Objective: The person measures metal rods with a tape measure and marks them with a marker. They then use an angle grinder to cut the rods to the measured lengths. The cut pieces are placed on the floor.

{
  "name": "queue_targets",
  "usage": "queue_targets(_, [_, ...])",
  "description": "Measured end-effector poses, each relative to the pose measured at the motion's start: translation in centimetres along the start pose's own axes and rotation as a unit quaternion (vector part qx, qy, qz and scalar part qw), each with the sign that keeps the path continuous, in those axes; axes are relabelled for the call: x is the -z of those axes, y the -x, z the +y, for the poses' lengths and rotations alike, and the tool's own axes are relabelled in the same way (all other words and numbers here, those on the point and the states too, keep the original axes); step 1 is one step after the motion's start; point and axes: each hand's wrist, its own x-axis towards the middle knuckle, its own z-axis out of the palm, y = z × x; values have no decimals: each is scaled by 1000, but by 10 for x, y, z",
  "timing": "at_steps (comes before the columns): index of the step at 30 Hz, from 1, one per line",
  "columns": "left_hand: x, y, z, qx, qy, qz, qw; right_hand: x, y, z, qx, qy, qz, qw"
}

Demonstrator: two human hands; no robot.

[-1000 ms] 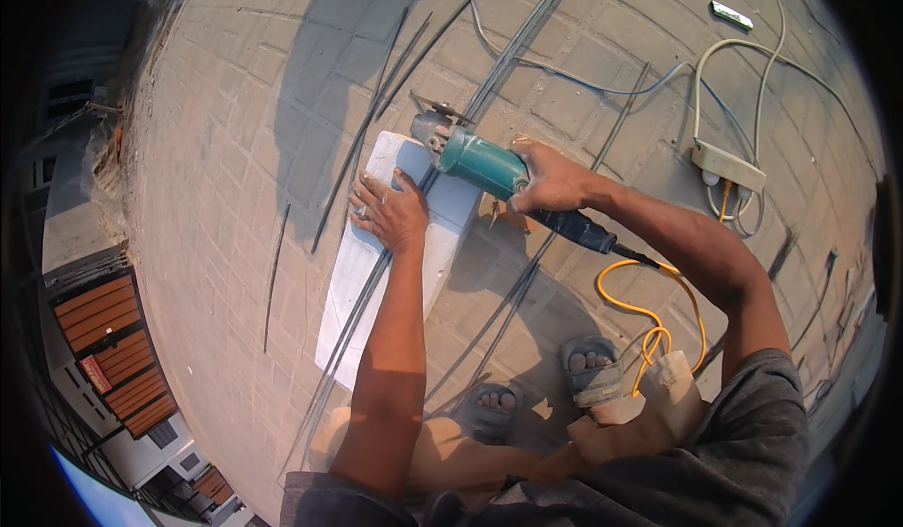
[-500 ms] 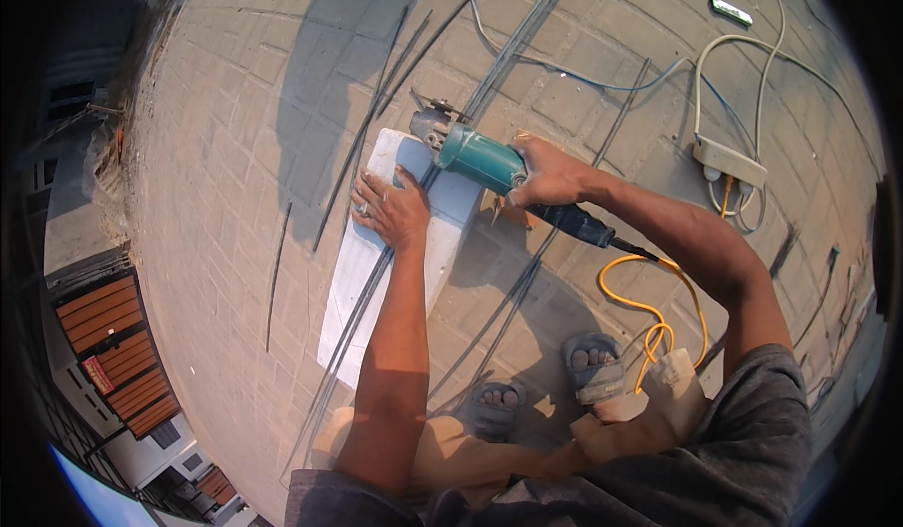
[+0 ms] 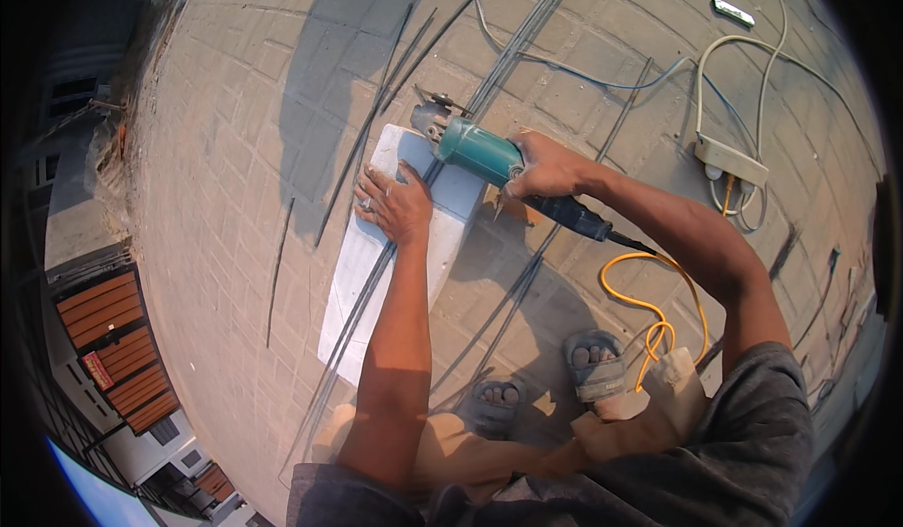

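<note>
My right hand point(image 3: 550, 163) is wrapped round the body of a green angle grinder point(image 3: 482, 150) with a black handle. Its disc end lies over the far end of a white rectangular block point(image 3: 390, 268), by a bundle of long thin metal rods point(image 3: 365, 289) that runs lengthwise across the block. Fingers spread, my left hand point(image 3: 395, 206) lies flat on the block, its thumb side against the rods just short of the grinder head. The disc's contact with the rods cannot be made out.
A yellow cord point(image 3: 611, 278) loops on the paving near my sandalled feet point(image 3: 594, 367). At right lies a white power strip point(image 3: 729, 162) with cables. Loose rods point(image 3: 362, 141) lie left of the block. A small white-and-green object point(image 3: 732, 12) sits at the far right.
The grinder's head has tilted slightly, and its disc now shows at a different angle. My left hand keeps its place on the block; the whole view has shifted a little.
</note>
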Motion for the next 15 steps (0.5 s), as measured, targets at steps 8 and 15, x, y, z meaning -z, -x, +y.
queue_targets(8, [0,-2,-1,11,-33,-10,999,-1,10,-4,4,0,33,999])
queue_targets(15, [1,0,1,11,-27,-11,1000,-1,6,0,4,12,30,999])
